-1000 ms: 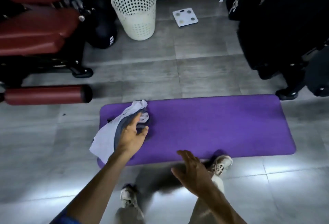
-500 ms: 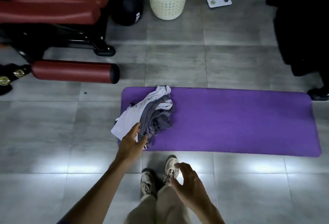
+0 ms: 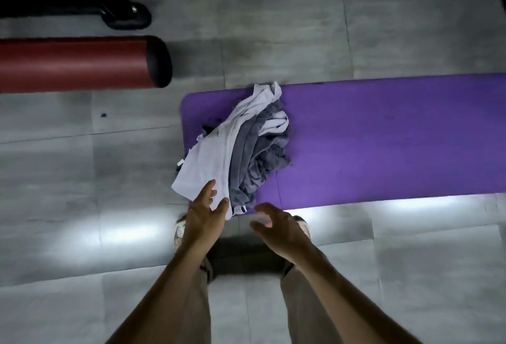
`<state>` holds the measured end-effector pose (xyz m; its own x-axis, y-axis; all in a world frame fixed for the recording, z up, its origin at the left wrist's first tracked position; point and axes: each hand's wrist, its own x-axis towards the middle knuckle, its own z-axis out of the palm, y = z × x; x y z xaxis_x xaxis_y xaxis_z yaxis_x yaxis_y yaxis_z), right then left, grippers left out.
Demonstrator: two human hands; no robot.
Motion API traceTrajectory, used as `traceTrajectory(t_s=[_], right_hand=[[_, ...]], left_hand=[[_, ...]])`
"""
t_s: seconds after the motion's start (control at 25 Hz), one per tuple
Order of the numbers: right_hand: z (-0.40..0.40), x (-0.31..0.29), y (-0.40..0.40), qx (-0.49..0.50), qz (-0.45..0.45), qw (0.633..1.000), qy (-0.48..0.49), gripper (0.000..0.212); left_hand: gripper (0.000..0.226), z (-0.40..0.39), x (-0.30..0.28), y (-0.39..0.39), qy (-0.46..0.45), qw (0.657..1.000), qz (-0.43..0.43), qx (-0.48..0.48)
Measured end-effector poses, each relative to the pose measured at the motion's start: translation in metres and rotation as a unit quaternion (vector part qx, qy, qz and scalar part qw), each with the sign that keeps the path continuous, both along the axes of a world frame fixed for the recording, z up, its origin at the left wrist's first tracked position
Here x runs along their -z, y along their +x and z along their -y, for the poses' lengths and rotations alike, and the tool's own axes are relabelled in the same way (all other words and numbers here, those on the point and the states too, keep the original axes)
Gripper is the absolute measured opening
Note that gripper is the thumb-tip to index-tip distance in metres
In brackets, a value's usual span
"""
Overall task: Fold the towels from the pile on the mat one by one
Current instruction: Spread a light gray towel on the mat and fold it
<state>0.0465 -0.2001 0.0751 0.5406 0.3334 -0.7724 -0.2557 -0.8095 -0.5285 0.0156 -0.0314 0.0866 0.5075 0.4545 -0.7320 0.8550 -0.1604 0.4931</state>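
A crumpled pile of towels (image 3: 246, 146), pale lilac and dark grey, lies on the left end of a purple mat (image 3: 383, 135). The pale towel (image 3: 208, 168) hangs over the mat's near left corner. My left hand (image 3: 204, 217) touches that towel's near corner, fingers spread and the cloth resting between thumb and forefinger. My right hand (image 3: 276, 226) hovers just right of it, at the mat's near edge, fingers apart and curled, holding nothing.
A dark red padded roller (image 3: 82, 63) lies on the grey tiled floor to the left of the mat. A black machine foot (image 3: 126, 15) stands behind it. My shoes (image 3: 179, 230) and trouser legs sit right below my hands.
The view has tilted down and closed in on the pile. My left hand slid back to the pale towel's near corner. My right hand came forward to the mat's edge.
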Motion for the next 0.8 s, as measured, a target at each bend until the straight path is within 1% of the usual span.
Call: traceTrajectory(t_s=[0.12,0.2,0.28,0.36,0.4,0.44,0.48,0.52,0.6,0.68,0.72,0.8], right_hand=[[-0.062,0.112,-0.005,0.081,-0.025,0.996,0.018,0.039],[-0.098,0.184,-0.012,0.089,-0.043,0.995,0.003,0.043],[-0.124,0.241,-0.014,0.103,-0.071,0.992,-0.023,0.051],[-0.14,0.274,-0.012,0.124,-0.101,0.987,-0.036,0.058],[-0.145,0.278,-0.014,0.137,-0.12,0.983,-0.02,0.058],[-0.144,0.273,-0.013,0.168,-0.141,0.976,0.016,0.053],[-0.142,0.256,-0.013,0.216,-0.164,0.96,0.073,0.046],[-0.137,0.239,-0.018,0.264,-0.194,0.936,0.131,0.043],[-0.125,0.178,-0.016,0.342,-0.204,0.886,0.238,0.053],[-0.1,0.099,-0.007,0.386,-0.214,0.836,0.327,0.06],[-0.084,0.049,0.005,0.384,-0.21,0.82,0.369,0.06],[-0.061,-0.03,0.017,0.378,-0.204,0.792,0.434,0.054]], left_hand=[[0.036,-0.033,0.076,0.001,-0.026,0.99,0.063,-0.121],[0.033,-0.05,0.116,-0.002,-0.033,0.986,0.084,-0.137],[0.031,-0.061,0.152,-0.004,-0.05,0.984,0.09,-0.145],[0.025,-0.069,0.173,-0.007,-0.05,0.984,0.093,-0.143],[0.023,-0.073,0.177,-0.01,-0.044,0.985,0.096,-0.139],[0.023,-0.077,0.176,-0.012,-0.038,0.985,0.097,-0.136],[0.025,-0.081,0.172,-0.013,-0.049,0.985,0.09,-0.138],[0.028,-0.084,0.175,-0.021,-0.055,0.987,0.069,-0.134],[0.037,-0.084,0.152,-0.029,-0.035,0.996,0.037,-0.072],[0.047,-0.072,0.107,-0.031,-0.044,0.999,0.023,0.017],[0.054,-0.062,0.068,-0.02,-0.047,0.997,0.029,0.048],[0.065,-0.036,0.002,-0.008,-0.055,0.992,0.075,0.082]])
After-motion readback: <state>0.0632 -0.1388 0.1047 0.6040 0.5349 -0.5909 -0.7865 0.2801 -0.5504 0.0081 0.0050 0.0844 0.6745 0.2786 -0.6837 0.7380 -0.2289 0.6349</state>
